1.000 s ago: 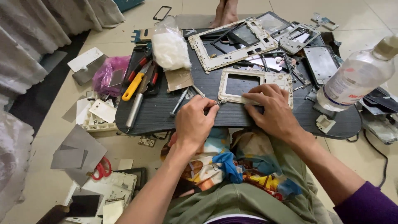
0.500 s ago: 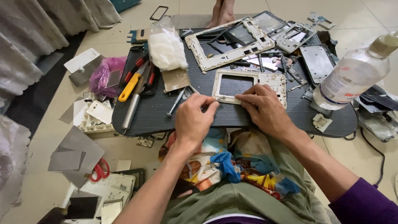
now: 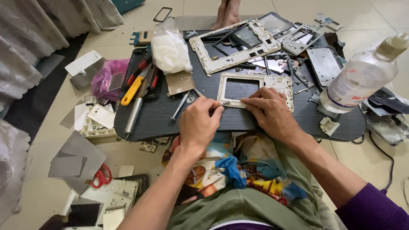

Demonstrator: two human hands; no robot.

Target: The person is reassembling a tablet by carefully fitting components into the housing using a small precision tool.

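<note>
White phone frame (image 3: 255, 90) lies flat on dark worktop (image 3: 162, 119), near its front edge. Right hand (image 3: 272, 111) presses the frame's lower edge — fingers flat, grip released. Left hand (image 3: 198, 123) pinches a thin metal tool (image 3: 216, 107) — tip at the frame's corner. Plastic bottle (image 3: 360, 79) stands right.

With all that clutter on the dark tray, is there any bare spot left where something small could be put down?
Yes. The dark tray is bare along its near edge, between the metal tool and the left hand, and again right of the right hand, before the small white part. The far half, around the larger phone frame and the clear bottle, is crowded.
</note>
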